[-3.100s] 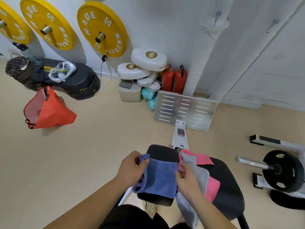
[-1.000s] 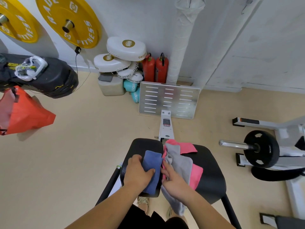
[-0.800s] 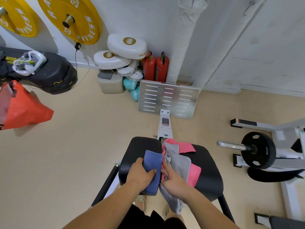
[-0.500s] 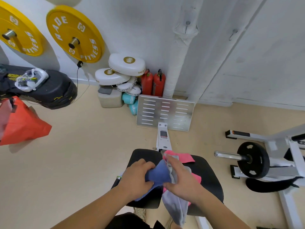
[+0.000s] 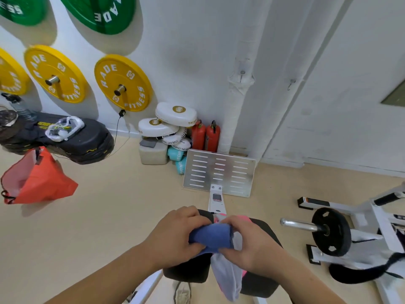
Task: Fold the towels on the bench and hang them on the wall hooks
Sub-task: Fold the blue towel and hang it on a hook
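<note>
Left hand: our left hand has its grip closed on the left end of the blue towel.
Right hand: our right hand has its grip pinched shut on the towel's right end.
Blue towel: folded to a small bundle, held between both hands just above the worktop, its long axis running left to right.
Other towels: a grey towel hangs over the worktop's near edge; a pink towel lies under it, mostly hidden.
Hooks: two small wall hooks sit high ahead, well apart from the hands, up and slightly right.
Key relation: we judge the right hand nearer the hooks; the bundle must travel up and forward.
Stage: we judge folding of this towel near done, hanging not yet begun.
</note>
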